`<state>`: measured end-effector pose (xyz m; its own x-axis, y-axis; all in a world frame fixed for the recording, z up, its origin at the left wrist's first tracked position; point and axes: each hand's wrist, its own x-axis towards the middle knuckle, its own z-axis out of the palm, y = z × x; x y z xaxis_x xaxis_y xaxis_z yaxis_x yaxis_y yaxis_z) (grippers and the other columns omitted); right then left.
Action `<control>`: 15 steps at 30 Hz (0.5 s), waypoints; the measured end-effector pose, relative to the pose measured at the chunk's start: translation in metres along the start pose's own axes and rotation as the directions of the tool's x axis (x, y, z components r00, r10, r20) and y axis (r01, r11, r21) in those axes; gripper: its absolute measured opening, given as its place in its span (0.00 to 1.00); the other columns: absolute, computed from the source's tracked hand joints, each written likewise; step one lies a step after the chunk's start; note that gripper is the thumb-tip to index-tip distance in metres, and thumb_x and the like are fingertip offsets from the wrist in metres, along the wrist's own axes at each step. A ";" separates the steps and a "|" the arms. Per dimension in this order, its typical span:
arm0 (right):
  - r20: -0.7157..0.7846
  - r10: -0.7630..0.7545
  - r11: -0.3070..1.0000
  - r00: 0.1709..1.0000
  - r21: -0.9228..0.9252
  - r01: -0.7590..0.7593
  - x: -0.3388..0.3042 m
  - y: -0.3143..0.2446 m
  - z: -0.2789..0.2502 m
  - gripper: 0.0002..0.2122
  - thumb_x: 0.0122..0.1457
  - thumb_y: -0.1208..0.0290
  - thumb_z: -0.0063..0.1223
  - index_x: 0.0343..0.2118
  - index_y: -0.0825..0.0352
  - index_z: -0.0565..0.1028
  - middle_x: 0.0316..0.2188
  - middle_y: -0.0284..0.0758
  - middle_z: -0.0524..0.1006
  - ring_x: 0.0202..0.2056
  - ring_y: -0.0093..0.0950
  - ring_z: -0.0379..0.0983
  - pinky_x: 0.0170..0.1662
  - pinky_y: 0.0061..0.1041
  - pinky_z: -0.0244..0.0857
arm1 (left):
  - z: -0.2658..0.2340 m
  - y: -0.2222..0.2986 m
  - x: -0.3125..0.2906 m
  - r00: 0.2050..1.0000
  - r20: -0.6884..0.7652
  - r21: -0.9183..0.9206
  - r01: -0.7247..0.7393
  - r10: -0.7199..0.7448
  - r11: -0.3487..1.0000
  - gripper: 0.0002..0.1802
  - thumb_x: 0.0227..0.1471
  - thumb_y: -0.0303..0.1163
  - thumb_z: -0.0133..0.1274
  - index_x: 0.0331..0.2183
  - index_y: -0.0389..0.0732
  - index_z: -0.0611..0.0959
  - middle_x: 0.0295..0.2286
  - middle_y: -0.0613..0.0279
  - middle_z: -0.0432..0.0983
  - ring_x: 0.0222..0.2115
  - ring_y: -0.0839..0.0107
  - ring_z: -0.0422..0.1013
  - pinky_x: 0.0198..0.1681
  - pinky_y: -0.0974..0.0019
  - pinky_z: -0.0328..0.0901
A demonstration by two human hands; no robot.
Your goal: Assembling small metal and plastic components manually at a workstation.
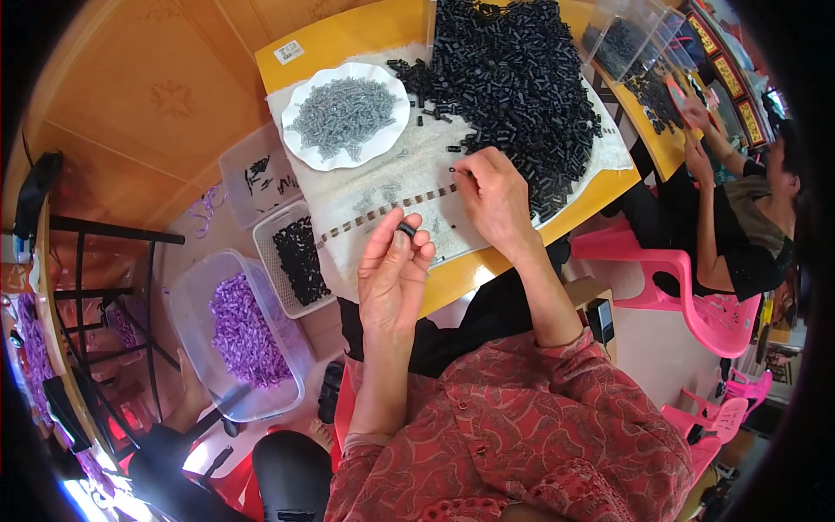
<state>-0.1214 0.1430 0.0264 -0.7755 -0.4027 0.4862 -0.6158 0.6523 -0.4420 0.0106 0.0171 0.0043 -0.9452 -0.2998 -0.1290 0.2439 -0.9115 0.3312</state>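
My left hand (391,278), palm up, pinches a short black cylinder (406,229) between thumb and fingers. To its right, my right hand (497,204) is closed in a pinch over the white cloth (348,193). A tiny dark ring (452,170) shows at its fingertips. Beyond that hand rises a large heap of short black cylinders (522,87), spilling toward the cloth. On the left of the cloth, a white scalloped plate (297,148) bears many small translucent grey pieces (344,113).
Left of the yellow table (348,33) stand a white basket (263,228) of black pieces, a clear box (233,161) and a clear tub (193,300) of purple pieces. At right, another person (748,209) works beside a pink chair (687,287). Clear bins (644,43) stand at the far right.
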 end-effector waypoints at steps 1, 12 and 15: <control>0.003 -0.002 1.000 1.000 0.003 0.002 -0.002 -0.004 -0.002 0.04 0.50 0.80 0.59 0.30 0.66 0.78 0.27 0.34 0.74 0.28 0.31 0.75 0.31 0.27 0.69 | 0.001 0.000 0.000 1.000 -0.007 -0.001 0.004 -0.004 1.000 0.18 0.59 0.22 0.49 0.52 0.37 0.75 0.44 0.54 0.75 0.39 0.71 0.72 0.45 0.66 0.70; 0.398 0.201 0.451 0.895 0.774 -0.445 -0.025 -0.043 -0.021 0.09 0.52 0.84 0.61 0.37 0.71 0.77 0.32 0.29 0.77 0.33 0.13 0.71 0.36 0.13 0.66 | -0.005 0.000 0.000 1.000 -0.020 -0.070 0.022 -0.023 0.997 0.16 0.58 0.22 0.51 0.49 0.37 0.77 0.42 0.55 0.75 0.37 0.71 0.72 0.44 0.68 0.70; 0.408 0.168 0.416 0.897 0.796 -0.440 -0.026 -0.047 -0.023 0.09 0.52 0.84 0.61 0.37 0.72 0.77 0.33 0.30 0.77 0.33 0.14 0.71 0.37 0.13 0.67 | -0.002 0.000 0.000 0.999 -0.036 -0.091 0.009 -0.012 0.996 0.15 0.57 0.22 0.51 0.48 0.37 0.78 0.42 0.55 0.75 0.37 0.71 0.72 0.43 0.69 0.70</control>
<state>-0.0686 0.1373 0.0516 -0.8563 -0.5136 0.0542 -0.0255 -0.0628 -0.9977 0.0110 0.0167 0.0024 -0.9398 -0.2984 -0.1667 0.2541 -0.9360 0.2435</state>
